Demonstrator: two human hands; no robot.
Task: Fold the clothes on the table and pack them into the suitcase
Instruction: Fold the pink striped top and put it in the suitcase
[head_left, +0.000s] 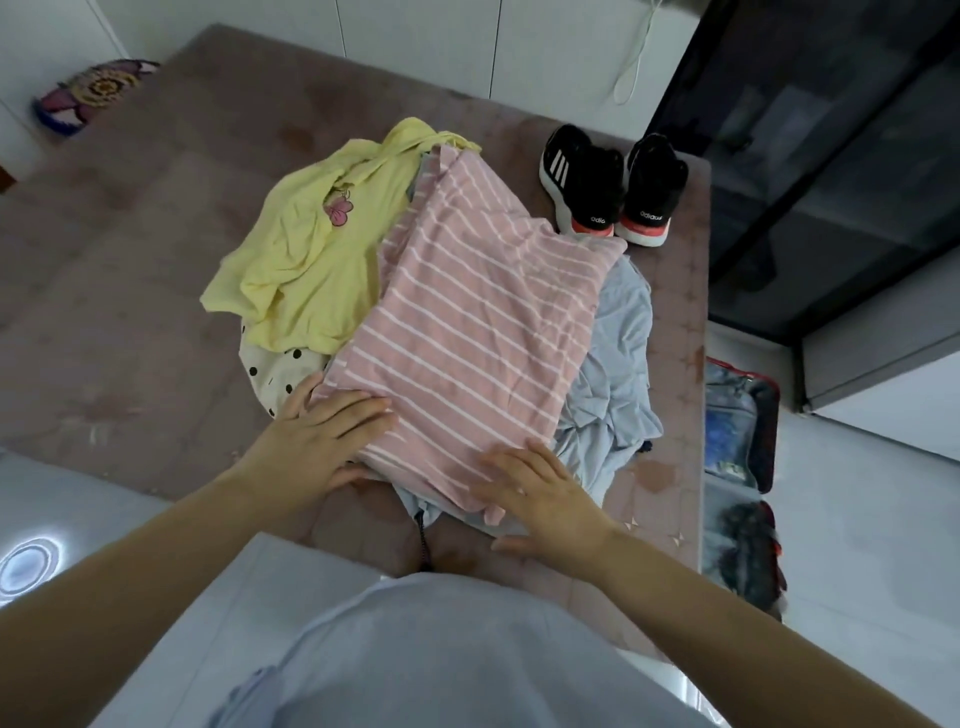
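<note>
The pink striped shirt (478, 332) lies on the clothes pile in the middle of the desk (130, 291). The left hand (322, 431) and the right hand (540, 488) press flat on its near edge, fingers straight; the thumbs are perhaps under the hem. The open suitcase (769, 415) lies on the floor, right.
</note>
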